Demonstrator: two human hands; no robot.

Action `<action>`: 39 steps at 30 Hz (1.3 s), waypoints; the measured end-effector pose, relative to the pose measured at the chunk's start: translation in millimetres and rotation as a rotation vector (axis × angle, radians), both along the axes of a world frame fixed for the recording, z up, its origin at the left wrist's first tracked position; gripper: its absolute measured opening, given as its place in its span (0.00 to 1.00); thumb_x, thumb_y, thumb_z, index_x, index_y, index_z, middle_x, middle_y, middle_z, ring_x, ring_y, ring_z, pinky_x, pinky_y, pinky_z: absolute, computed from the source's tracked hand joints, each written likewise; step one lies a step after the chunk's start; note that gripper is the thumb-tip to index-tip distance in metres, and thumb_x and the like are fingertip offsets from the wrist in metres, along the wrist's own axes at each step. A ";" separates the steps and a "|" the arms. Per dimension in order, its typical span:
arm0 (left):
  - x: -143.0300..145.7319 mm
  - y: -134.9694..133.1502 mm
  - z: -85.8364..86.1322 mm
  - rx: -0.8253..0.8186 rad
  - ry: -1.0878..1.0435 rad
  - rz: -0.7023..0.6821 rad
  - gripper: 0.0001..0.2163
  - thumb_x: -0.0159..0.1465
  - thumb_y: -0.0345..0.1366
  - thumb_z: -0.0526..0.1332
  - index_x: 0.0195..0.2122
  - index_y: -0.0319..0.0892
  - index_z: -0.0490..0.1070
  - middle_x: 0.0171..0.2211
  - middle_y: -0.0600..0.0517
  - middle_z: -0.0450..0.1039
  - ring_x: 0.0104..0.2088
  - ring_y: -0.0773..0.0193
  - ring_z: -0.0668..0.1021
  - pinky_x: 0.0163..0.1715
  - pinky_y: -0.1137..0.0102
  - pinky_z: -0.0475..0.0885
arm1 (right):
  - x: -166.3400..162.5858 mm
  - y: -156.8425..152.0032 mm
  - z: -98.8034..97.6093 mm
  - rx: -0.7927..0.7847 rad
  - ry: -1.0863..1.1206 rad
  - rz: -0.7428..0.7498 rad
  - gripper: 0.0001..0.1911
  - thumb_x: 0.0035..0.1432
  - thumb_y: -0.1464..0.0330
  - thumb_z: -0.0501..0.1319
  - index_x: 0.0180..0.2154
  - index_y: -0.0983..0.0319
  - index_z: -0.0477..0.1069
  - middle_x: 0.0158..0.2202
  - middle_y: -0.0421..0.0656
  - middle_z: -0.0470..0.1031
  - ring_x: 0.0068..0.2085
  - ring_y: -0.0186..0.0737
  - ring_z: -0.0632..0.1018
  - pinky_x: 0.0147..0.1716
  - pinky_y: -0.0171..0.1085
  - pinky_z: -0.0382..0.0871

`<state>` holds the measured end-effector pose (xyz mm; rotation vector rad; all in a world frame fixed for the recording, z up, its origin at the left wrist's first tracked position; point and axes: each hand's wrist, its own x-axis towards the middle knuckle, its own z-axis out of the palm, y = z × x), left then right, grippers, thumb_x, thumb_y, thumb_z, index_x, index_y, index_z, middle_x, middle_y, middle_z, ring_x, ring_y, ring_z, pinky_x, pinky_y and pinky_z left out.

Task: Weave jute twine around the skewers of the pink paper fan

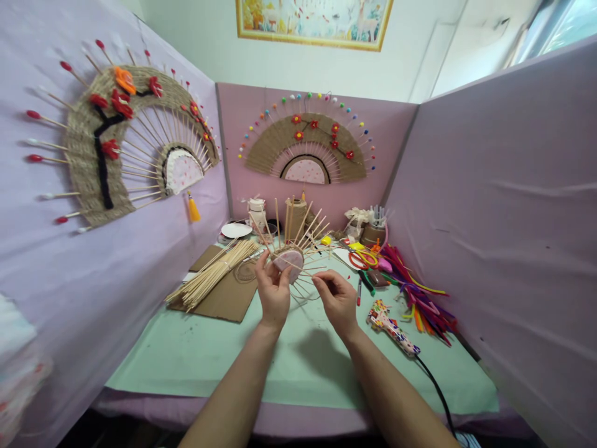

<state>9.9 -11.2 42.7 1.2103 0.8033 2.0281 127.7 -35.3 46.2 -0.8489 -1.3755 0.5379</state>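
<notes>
My left hand [273, 290] grips a small half-made fan [290, 256], a pink half-disc with thin wooden sticks fanning out from it, and holds it upright above the green mat [196, 348]. Just to its right, my right hand [336, 300] pinches a thin strand of twine [308, 292] that runs to the fan's lower sticks. Both hands are closed in a pinch.
A bundle of wooden sticks [212, 274] lies on brown cardboard [228, 298] at the left. A patterned glue gun [392, 326] with a black cord, pipe cleaners [420, 298], scissors [364, 258] and a marker lie at the right. Two finished fans hang on the purple walls [121, 143] [310, 149].
</notes>
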 end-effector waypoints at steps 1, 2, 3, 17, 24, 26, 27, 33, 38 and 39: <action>0.0 0.4 -0.4 -0.002 -0.001 -0.001 0.26 0.57 0.34 0.61 0.55 0.45 0.52 0.44 0.45 0.71 0.45 0.62 0.75 0.48 0.64 0.67 | -0.1 0.5 0.3 -0.006 0.013 -0.004 0.06 0.54 0.65 0.61 0.28 0.60 0.71 0.24 0.40 0.68 0.25 0.34 0.65 0.24 0.34 0.59; -0.1 1.2 -1.0 -0.004 0.002 0.002 0.26 0.57 0.35 0.61 0.55 0.45 0.53 0.45 0.44 0.71 0.45 0.61 0.75 0.49 0.64 0.67 | -0.1 0.9 0.8 -0.013 0.029 -0.011 0.06 0.53 0.64 0.61 0.28 0.60 0.71 0.24 0.39 0.68 0.24 0.34 0.65 0.24 0.34 0.59; -0.4 2.2 -1.9 -0.005 0.010 0.011 0.25 0.57 0.35 0.61 0.55 0.45 0.54 0.46 0.44 0.71 0.46 0.61 0.75 0.49 0.63 0.67 | 0.0 1.3 1.4 -0.022 0.045 -0.021 0.07 0.53 0.64 0.61 0.28 0.60 0.71 0.24 0.39 0.68 0.25 0.34 0.65 0.24 0.34 0.59; -6.3 13.0 4.2 0.127 0.159 0.238 0.16 0.62 0.41 0.55 0.50 0.42 0.60 0.48 0.43 0.66 0.49 0.60 0.71 0.51 0.64 0.63 | 17.8 10.8 11.1 -0.132 0.108 -0.004 0.12 0.50 0.60 0.63 0.26 0.61 0.69 0.20 0.36 0.63 0.22 0.30 0.61 0.22 0.32 0.55; -26.7 32.9 51.4 0.175 0.107 0.311 0.16 0.59 0.36 0.57 0.47 0.41 0.56 0.44 0.46 0.66 0.45 0.64 0.72 0.48 0.68 0.66 | 29.9 21.7 4.4 -0.222 -0.211 0.126 0.11 0.52 0.61 0.61 0.25 0.62 0.72 0.20 0.37 0.66 0.24 0.32 0.63 0.24 0.33 0.55; -38.0 33.7 58.7 0.146 0.115 0.303 0.15 0.59 0.35 0.56 0.46 0.41 0.58 0.41 0.48 0.68 0.42 0.66 0.73 0.45 0.69 0.67 | 43.9 24.9 6.3 -0.211 -0.202 0.104 0.11 0.52 0.61 0.61 0.25 0.62 0.72 0.21 0.38 0.67 0.25 0.32 0.64 0.25 0.33 0.56; -44.0 33.1 61.0 0.122 0.120 0.268 0.14 0.58 0.34 0.57 0.45 0.41 0.58 0.40 0.49 0.69 0.40 0.66 0.74 0.42 0.70 0.68 | 52.2 26.2 7.4 -0.207 -0.183 0.099 0.11 0.52 0.61 0.61 0.25 0.62 0.72 0.22 0.38 0.68 0.25 0.32 0.64 0.25 0.33 0.57; -72.2 21.1 61.3 -0.294 0.239 -0.152 0.22 0.51 0.31 0.59 0.49 0.43 0.61 0.32 0.53 0.72 0.24 0.69 0.74 0.22 0.76 0.68 | 99.4 30.3 5.6 -0.163 0.038 0.112 0.10 0.49 0.62 0.63 0.24 0.62 0.72 0.19 0.37 0.64 0.23 0.30 0.61 0.22 0.33 0.52; -65.4 12.6 33.7 -0.610 0.234 -0.501 0.19 0.46 0.27 0.59 0.42 0.41 0.63 0.24 0.56 0.70 0.19 0.69 0.72 0.17 0.77 0.64 | 111.7 27.9 5.1 -0.049 0.352 0.409 0.16 0.49 0.62 0.64 0.18 0.61 0.63 0.16 0.34 0.53 0.20 0.28 0.57 0.21 0.33 0.51; -60.8 11.7 25.7 -0.662 0.206 -0.541 0.19 0.45 0.27 0.59 0.40 0.41 0.63 0.24 0.56 0.70 0.20 0.69 0.72 0.18 0.76 0.65 | 112.1 27.4 6.3 -0.044 0.393 0.453 0.17 0.49 0.62 0.64 0.17 0.61 0.61 0.16 0.34 0.52 0.19 0.28 0.57 0.20 0.32 0.52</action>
